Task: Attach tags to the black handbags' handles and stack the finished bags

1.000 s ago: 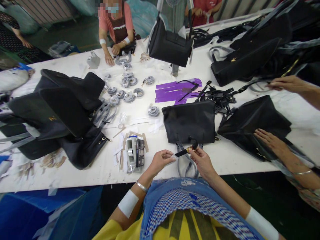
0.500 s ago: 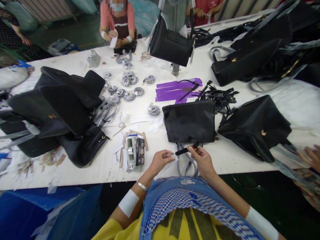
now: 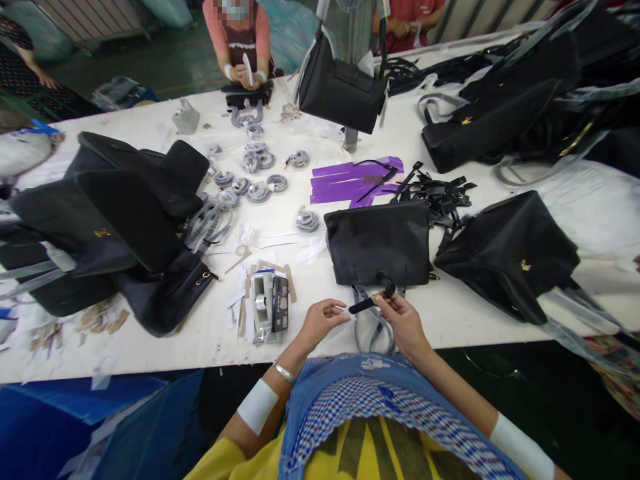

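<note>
Shirt: and it was bright yellow, this shirt (image 3: 225, 460), with big dark shapes (image 3: 353, 450) slanting across the front!
Sleeve: yellow again on the left, and it ended above the elbow.
Denim: over the shirt came a blue denim bib (image 3: 327, 373), curved along its top edge.
Lettering: a small white marking (image 3: 375, 364) sat near that edge, too blurred to read.
Checks: what a band of checked cloth (image 3: 330, 407), blue and white with touches of red!
Blue mark: a solid darker blue patch (image 3: 386, 391) broke up the checks.
Bracelet: silver-coloured, a shiny bangle (image 3: 285, 372) by the left hand (image 3: 320, 323).
Forearms: one plain white band (image 3: 257, 405) on the left, another white band (image 3: 523, 445) on the right!
Hands: no gloves on either, left or right hand (image 3: 405, 327).
</note>
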### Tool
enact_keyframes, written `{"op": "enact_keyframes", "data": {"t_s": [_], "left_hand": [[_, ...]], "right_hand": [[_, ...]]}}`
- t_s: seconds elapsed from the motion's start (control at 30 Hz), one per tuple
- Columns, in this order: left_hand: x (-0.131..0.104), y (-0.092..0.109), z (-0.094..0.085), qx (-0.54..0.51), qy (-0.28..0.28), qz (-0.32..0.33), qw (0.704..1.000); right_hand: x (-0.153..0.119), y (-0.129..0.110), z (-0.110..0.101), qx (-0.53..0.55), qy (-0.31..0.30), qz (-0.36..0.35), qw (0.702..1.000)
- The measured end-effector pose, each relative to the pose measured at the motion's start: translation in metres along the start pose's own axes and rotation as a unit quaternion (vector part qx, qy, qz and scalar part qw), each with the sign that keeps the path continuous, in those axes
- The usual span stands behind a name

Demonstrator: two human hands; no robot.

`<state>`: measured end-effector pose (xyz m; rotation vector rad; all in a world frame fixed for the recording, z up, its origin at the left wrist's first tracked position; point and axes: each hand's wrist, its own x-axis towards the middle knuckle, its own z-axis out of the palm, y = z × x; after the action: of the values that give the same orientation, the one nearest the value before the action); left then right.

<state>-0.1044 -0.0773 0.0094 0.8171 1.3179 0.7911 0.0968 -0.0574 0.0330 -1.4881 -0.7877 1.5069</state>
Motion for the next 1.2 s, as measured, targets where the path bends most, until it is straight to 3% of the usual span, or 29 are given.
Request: {"op": "enact_keyframes", "data": {"t_s": [0.4,0.57,0.73,1.0,1.2], "left_hand": [[0.003,0.003,0.007,-0.049,-0.005,-0.017,0.999],[0.008,0.000,0.018,-0.060,-0.011,-0.008,0.998],[0.006,-0.003,0.019,-0.050,0.001,-0.028,0.998],[-0.002,-0.008,0.023,-0.074,-0.042,-0.064,0.994],[-0.003,-0.004,0.026,-0.080,-0.026,-0.064,0.994]], "right_hand": [[-0.002,0.011,0.007,-0.040,-0.074,0.019,0.996],[-0.001,0.016,0.008,-0.018,-0.116,0.070,0.991],[0.007,0.019,0.005,0.100,-0.081,0.139,0.982],[0.009,0.023,0.006,0.090,-0.034,0.088,0.991],[0.005,0.024,0.008,0.067,-0.030,0.067,0.995]]}}
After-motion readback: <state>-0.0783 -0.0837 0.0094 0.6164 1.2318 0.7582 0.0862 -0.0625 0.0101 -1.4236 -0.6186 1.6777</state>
